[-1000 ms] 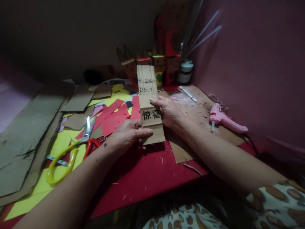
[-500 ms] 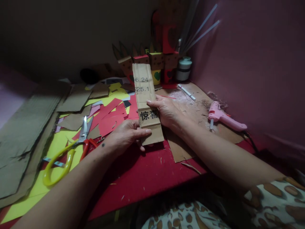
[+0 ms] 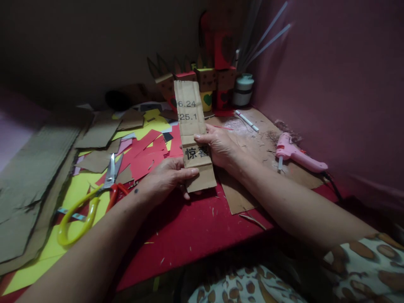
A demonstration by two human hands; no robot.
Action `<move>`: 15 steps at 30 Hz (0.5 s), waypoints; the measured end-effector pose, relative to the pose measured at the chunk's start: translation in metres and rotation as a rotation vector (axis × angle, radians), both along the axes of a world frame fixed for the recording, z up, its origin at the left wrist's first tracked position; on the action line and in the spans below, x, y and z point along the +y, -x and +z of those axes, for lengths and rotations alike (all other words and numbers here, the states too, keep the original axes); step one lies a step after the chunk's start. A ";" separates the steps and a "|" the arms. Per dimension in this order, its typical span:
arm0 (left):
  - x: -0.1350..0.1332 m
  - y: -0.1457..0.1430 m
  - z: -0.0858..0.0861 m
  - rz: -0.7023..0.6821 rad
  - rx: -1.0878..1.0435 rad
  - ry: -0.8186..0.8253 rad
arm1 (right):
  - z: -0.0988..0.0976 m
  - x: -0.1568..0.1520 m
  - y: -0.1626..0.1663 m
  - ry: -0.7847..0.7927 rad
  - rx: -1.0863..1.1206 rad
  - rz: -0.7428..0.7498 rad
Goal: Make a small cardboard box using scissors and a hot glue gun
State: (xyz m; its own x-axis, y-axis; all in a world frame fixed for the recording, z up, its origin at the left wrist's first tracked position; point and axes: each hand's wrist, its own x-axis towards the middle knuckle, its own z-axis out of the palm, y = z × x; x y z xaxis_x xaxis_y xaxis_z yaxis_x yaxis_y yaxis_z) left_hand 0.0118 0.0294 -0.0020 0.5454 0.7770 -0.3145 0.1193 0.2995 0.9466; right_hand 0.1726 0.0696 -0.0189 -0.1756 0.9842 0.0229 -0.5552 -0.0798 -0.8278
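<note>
Both hands hold a long brown cardboard strip [image 3: 191,122] printed with black numbers and characters, raised above the red table [image 3: 195,231]. My left hand [image 3: 166,179] pinches its lower left edge, thumb on the front face. My right hand [image 3: 221,145] grips its right side at mid-height, fingers curled over the printed part. The strip stands nearly upright, tilted slightly away from me.
Yellow-handled scissors [image 3: 91,198] lie left among red, yellow and brown paper scraps [image 3: 142,147]. Large cardboard sheets [image 3: 28,185] cover the far left. A pink glue gun [image 3: 295,155] lies right. Small cardboard figures [image 3: 202,84], a white jar [image 3: 243,90] and a pen [image 3: 247,121] stand at the back.
The strip and both hands have shifted slightly left and up in view; the grip on the cardboard is unchanged.
</note>
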 end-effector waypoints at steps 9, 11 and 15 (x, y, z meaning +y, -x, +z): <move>-0.002 0.001 0.000 -0.039 -0.019 -0.002 | 0.010 -0.005 -0.001 0.124 0.107 0.080; -0.001 0.001 0.000 -0.045 0.001 -0.009 | 0.012 -0.005 -0.001 0.189 0.136 0.108; 0.001 0.002 -0.001 -0.060 0.035 -0.023 | 0.012 -0.004 -0.001 0.195 0.162 0.088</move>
State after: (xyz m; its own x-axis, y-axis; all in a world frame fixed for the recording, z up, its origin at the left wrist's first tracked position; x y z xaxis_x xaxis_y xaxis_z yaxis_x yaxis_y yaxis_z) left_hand 0.0100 0.0307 -0.0034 0.5802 0.7503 -0.3169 0.1696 0.2693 0.9480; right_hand 0.1733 0.0653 -0.0067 -0.2705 0.9538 -0.1307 -0.6629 -0.2830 -0.6931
